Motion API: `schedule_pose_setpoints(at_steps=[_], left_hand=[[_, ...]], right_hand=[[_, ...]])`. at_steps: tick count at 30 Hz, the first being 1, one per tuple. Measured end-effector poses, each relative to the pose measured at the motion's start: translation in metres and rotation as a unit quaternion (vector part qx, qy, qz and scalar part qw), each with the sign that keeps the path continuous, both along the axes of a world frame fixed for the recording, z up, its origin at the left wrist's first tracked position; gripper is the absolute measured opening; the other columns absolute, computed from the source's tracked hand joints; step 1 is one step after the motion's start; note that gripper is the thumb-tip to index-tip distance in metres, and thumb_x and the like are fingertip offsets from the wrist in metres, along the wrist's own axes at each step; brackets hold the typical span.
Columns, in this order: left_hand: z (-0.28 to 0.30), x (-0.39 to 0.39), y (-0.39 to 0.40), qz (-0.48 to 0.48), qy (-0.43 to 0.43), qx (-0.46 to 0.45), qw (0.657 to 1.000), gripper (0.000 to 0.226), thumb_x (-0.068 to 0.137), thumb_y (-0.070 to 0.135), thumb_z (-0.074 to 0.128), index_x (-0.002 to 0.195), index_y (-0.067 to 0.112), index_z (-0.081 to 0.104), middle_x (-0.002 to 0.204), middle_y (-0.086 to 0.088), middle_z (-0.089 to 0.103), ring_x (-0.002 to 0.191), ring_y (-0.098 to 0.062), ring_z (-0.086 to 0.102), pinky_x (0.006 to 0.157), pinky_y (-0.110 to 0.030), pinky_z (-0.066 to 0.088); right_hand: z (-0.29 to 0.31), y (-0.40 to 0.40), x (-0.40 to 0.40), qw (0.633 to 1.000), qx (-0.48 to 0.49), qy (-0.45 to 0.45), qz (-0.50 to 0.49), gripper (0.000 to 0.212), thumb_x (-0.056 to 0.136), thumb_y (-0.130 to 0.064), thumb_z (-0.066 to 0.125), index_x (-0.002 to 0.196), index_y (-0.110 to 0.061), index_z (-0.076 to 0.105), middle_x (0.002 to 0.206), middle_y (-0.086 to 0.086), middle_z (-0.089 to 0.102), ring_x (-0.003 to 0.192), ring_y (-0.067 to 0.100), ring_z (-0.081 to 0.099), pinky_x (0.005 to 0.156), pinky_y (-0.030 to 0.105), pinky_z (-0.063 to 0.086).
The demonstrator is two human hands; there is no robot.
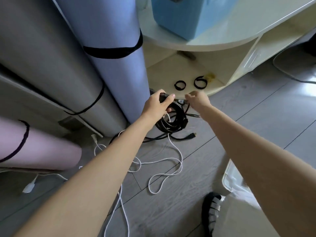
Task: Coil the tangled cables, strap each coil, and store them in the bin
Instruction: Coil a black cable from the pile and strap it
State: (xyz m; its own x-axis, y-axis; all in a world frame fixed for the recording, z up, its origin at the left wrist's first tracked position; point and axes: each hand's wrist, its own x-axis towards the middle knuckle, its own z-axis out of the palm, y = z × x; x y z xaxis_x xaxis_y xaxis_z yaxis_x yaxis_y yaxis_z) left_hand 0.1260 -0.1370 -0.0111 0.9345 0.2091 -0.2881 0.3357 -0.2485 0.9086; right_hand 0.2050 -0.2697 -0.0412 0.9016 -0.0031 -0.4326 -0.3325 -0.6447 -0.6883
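so the left hand [156, 104] was clamped around the top of the black cable coil [172, 117], thumb over a usb-looking plug end right at the grip, and the loops hung down from that fist with the bottom of the bundle resting on the floor [239, 134]. the right hand [198, 99] was just beside the coil on the far side from the fist, fingers loosely curled and empty as far as i could tell, not pinching anything.

my take on doing this step well: the coil looked mostly gathered but a couple of black tails [186, 136] were trailing out below the grip, so i'd have fed those into the loops first before strapping. the white cable [164, 168] ran up from the floor and passed through the bundle just under the fist, which was the snag risk, it needed pulling free or it'd get strapped in with the black one.

two velcro straps [179, 85] sat rolled up on the low shelf [162, 72] just beyond the right hand, an easy reach. keep the fist tight while wrapping right next to it.

a clear bin [234, 182], which i took for the storage one, was back toward the body, well behind both hands, with no coil in it that i could see.
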Motion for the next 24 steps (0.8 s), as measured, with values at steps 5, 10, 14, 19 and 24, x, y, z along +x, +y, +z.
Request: schedule_pose_setpoints(at_steps=[5, 10, 14, 19, 24], left_hand=[[-0.033, 0.014, -0.001, 0.002, 0.020, -0.024, 1.000, 0.026, 0.092, 0.032, 0.056, 0.071, 0.021, 0.044, 0.063, 0.001, 0.048, 0.038, -0.001, 0.044, 0.050, -0.026, 0.037], [-0.054, 0.018, -0.003, 0.006, 0.041, -0.040, 0.998, 0.026, 0.092, 0.031, 0.056, 0.071, 0.021, 0.044, 0.063, 0.005, 0.046, 0.043, -0.002, 0.047, 0.050, -0.025, 0.037], [-0.059, 0.017, -0.005, 0.005, 0.051, -0.049, 0.997, 0.027, 0.092, 0.031, 0.055, 0.072, 0.018, 0.044, 0.063, 0.003, 0.046, 0.040, 0.000, 0.046, 0.052, -0.027, 0.037], [-0.056, 0.015, -0.001, 0.005, 0.054, -0.046, 0.997, 0.026, 0.093, 0.031, 0.055, 0.073, 0.018, 0.043, 0.064, 0.002, 0.047, 0.038, 0.000, 0.044, 0.052, -0.025, 0.037], [-0.051, 0.010, 0.008, 0.019, 0.060, -0.049, 0.997, 0.025, 0.093, 0.031, 0.054, 0.075, 0.018, 0.044, 0.065, -0.001, 0.048, 0.035, -0.001, 0.040, 0.053, -0.026, 0.036]], right_hand=[[-0.034, -0.006, 0.034, 0.947, -0.255, -0.059, 0.186, 0.037, 0.091, -0.016, 0.049, 0.124, 0.002, 0.051, 0.154, 0.008, 0.015, 0.135, 0.032, 0.020, 0.104, 0.045, 0.029], [-0.051, -0.012, 0.045, 0.946, -0.252, -0.146, 0.143, 0.041, 0.087, -0.006, 0.045, 0.127, -0.003, 0.048, 0.148, 0.010, 0.024, 0.132, 0.033, 0.021, 0.105, 0.045, 0.027], [-0.058, -0.017, 0.041, 0.912, -0.275, -0.216, 0.214, 0.040, 0.084, -0.002, 0.045, 0.124, -0.003, 0.053, 0.152, 0.006, 0.023, 0.135, 0.033, 0.018, 0.105, 0.048, 0.024], [-0.059, 0.001, 0.041, 0.876, -0.280, -0.225, 0.322, 0.052, 0.083, -0.001, 0.047, 0.134, -0.008, 0.044, 0.153, -0.001, 0.023, 0.137, 0.028, 0.016, 0.107, 0.047, 0.020], [-0.055, 0.010, 0.044, 0.872, -0.276, -0.239, 0.325, 0.045, 0.084, 0.000, 0.049, 0.128, -0.004, 0.050, 0.142, 0.008, 0.040, 0.136, 0.026, 0.022, 0.109, 0.041, 0.017]])
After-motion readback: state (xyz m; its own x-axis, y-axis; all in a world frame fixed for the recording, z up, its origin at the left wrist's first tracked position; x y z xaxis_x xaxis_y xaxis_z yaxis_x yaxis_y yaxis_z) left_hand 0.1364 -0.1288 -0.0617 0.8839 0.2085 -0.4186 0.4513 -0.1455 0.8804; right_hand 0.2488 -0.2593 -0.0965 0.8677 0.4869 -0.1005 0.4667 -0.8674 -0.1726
